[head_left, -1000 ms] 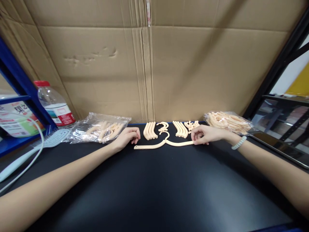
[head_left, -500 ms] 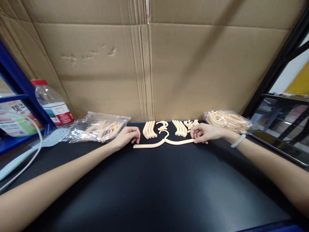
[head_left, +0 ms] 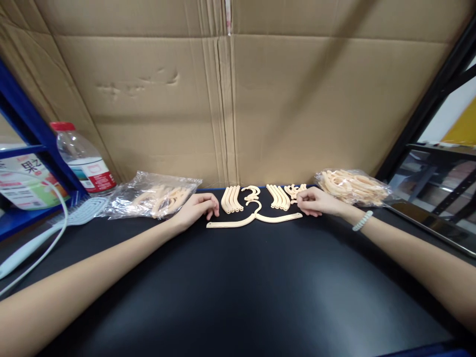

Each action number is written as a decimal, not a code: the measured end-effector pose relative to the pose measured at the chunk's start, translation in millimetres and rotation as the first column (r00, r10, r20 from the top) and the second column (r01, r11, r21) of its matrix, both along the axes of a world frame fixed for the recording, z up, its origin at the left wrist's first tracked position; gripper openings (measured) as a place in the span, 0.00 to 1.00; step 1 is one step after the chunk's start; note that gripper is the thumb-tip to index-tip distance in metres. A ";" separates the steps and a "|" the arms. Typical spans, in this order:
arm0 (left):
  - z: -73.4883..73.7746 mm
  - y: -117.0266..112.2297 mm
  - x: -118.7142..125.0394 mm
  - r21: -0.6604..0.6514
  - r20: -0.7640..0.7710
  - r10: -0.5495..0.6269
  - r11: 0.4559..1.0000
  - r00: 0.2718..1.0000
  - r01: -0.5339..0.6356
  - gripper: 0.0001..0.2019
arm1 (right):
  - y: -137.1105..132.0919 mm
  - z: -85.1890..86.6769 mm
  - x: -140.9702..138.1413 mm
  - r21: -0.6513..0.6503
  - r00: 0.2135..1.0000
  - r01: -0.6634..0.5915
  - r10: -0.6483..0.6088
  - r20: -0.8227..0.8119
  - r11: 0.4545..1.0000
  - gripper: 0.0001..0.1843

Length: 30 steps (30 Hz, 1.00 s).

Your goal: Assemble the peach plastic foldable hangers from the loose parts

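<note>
Lying flat on the black table (head_left: pixel 260 287), one cream-coloured hanger (head_left: pixel 234 224) is placed between the two hands, with its hook toward the cardboard (head_left: pixel 297 109). The left hand (head_left: pixel 201 208) is near the left end of this hanger, and its fingers are bent inward; I cannot tell if they are fully closed. The right hand (head_left: pixel 313 202) is just beside the other end, also with bent fingers. This end is visible outside the fingers, but I cannot tell if a fingertip touches it, or how closed the hand is. Behind the hanger are a left row of bars (head_left: pixel 232 199) and a right row of bars (head_left: pixel 278 197). One clear bag (head_left: pixel 148 198) lies beside the left hand.
</note>
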<state>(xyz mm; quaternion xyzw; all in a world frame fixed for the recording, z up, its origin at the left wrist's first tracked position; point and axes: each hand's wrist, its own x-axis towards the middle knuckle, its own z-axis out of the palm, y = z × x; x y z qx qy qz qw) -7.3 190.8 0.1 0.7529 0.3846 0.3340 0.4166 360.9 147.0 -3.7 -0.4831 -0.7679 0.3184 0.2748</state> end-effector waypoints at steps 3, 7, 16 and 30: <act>0.3 -1.0 -0.3 0.002 -0.013 0.001 1.000 1.000 -0.001 0.06 | 2.8 -11.8 -3.1 0.190 0.994 0.080 -0.064 -0.087 0.978 0.15; 0.3 -1.9 -1.0 0.000 -0.025 -0.011 1.000 1.000 0.011 0.07 | 3.8 -17.3 -5.5 0.294 0.982 0.155 -0.115 -0.147 0.943 0.17; -1.7 1.1 -1.8 0.006 -0.007 -0.006 1.000 1.000 0.006 0.06 | 1.4 -18.6 -8.2 0.433 0.927 0.364 -0.276 -0.254 0.825 0.19; 2.9 -2.0 -0.6 0.012 -0.017 0.005 1.000 1.000 -0.005 0.07 | 1.1 -18.1 -11.8 0.439 0.906 0.422 -0.350 -0.238 0.793 0.22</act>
